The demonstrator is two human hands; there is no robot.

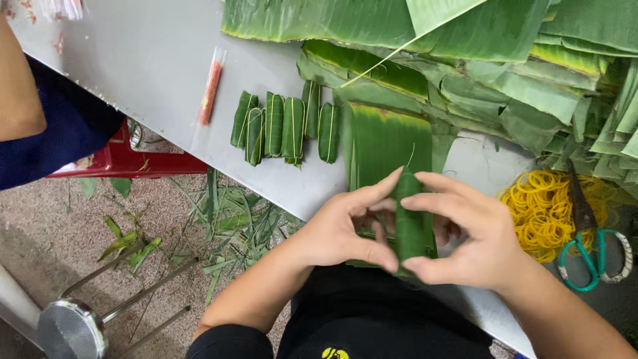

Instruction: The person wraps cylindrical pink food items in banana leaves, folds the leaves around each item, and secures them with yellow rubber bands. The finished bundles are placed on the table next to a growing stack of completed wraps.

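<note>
While both hands work at the near edge of the grey table (166,66), the head view shows a green leaf-wrapped roll (410,223) standing upright between them, just above a flat banana leaf sheet (382,139). The left hand (345,229) curls its fingers around the roll's left side, with the forefinger stretched up to its top and the thumb pressed near its base. The right hand (465,236) closes on the other side, forefinger laid across the upper part and thumb tip meeting the lower end. Farther left on the table lies a row of finished wrapped rolls (286,126), each tied with thin bands, and beside them a slim orange packet (210,90). To the right sit a heap of yellow rubber bands (541,213) and green-handled scissors (588,246). Stacked banana leaves (505,60) cover the far side.
</note>
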